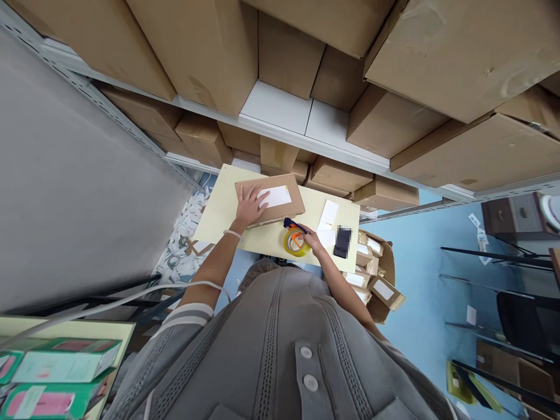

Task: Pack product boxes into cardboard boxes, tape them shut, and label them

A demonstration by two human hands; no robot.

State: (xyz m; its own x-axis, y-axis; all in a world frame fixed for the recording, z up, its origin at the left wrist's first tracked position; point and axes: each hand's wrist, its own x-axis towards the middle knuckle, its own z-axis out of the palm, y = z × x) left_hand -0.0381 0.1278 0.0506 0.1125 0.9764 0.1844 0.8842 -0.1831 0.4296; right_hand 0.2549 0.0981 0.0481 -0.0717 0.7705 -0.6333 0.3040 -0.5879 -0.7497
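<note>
Left hand point(251, 205) is lying flat and open, fingers spread, pressing on the near-left end of a flat brown parcel point(270, 198) that is sitting on the pale yellow surface point(219, 219). The parcel's long axis is running left to right across the surface, tilting slightly so the right end is sitting a little farther away; a white label point(275, 196) is showing face-up on its top, following the same axis. Right hand point(311, 239) is closing around a tape dispenser point(296, 239) with a yellow-orange roll and a dark blue handle, just beside the parcel's near-right corner; the handle end is pointing up toward the parcel. White paper slips point(328, 214) are lying to the right on the surface, with a dark blurred object point(342, 242) next to them. Off the right edge of the surface, an open cardboard carton point(385, 274) is standing on the floor, holding several small brown labelled packets point(371, 274) stacked at odd angles. Shelving point(280, 114) beyond the surface is carrying large closed cardboard boxes point(455, 52). Green and pink boxes point(56, 367) are sitting at lower left.
</note>
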